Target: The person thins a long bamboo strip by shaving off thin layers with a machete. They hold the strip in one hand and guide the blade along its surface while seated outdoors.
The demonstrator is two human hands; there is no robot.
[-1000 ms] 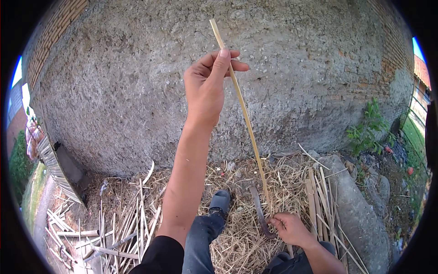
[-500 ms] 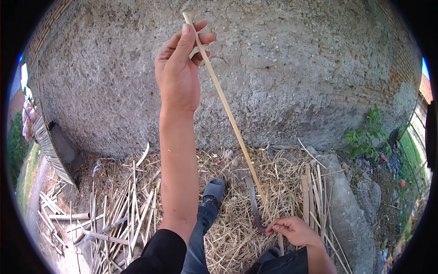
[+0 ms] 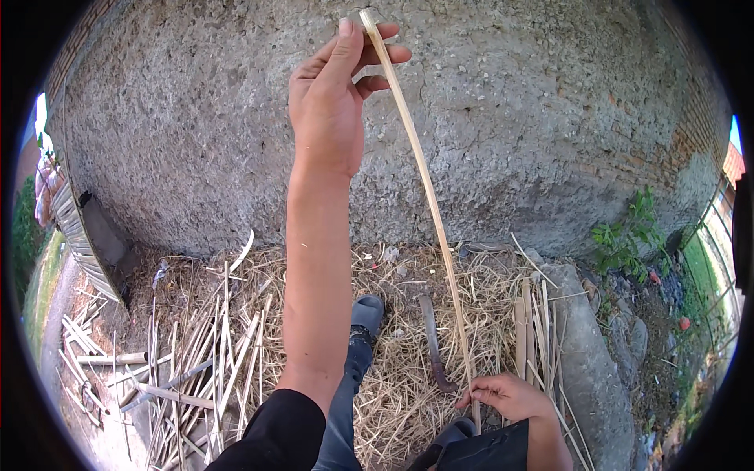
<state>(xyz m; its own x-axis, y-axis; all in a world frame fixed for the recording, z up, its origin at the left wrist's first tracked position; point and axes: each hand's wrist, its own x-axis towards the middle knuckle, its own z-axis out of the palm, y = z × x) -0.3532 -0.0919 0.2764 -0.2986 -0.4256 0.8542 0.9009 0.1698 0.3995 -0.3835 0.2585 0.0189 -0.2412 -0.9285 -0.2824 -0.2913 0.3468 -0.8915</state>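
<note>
A long, thin bamboo strip (image 3: 424,169) slants across the view in front of the wall, bowed slightly. Near its top end, my left hand (image 3: 334,86) holds it between thumb and fingers, arm stretched up and the other fingertips loosely extended. Low down by my feet, my right hand (image 3: 506,396) pinches the strip near its lower end, and a short piece shows below the fingers. Just left of that hand a dark, curved, blade-like tool (image 3: 432,341) lies on the litter; whether the fingertips touch it is unclear.
Straw-like shavings (image 3: 393,408) cover the ground around my shoes. Loose bamboo pieces (image 3: 228,353) are heaped at left, more strips (image 3: 528,330) lean at right beside a concrete slab (image 3: 593,369). A rough grey wall (image 3: 510,118) rises ahead, with a green plant (image 3: 628,228) at its foot.
My left hand has moved right and slightly up with the strip's top end. The strip's lower end has shifted down, and my right hand now pinches it. The curved tool stays on the ground.
</note>
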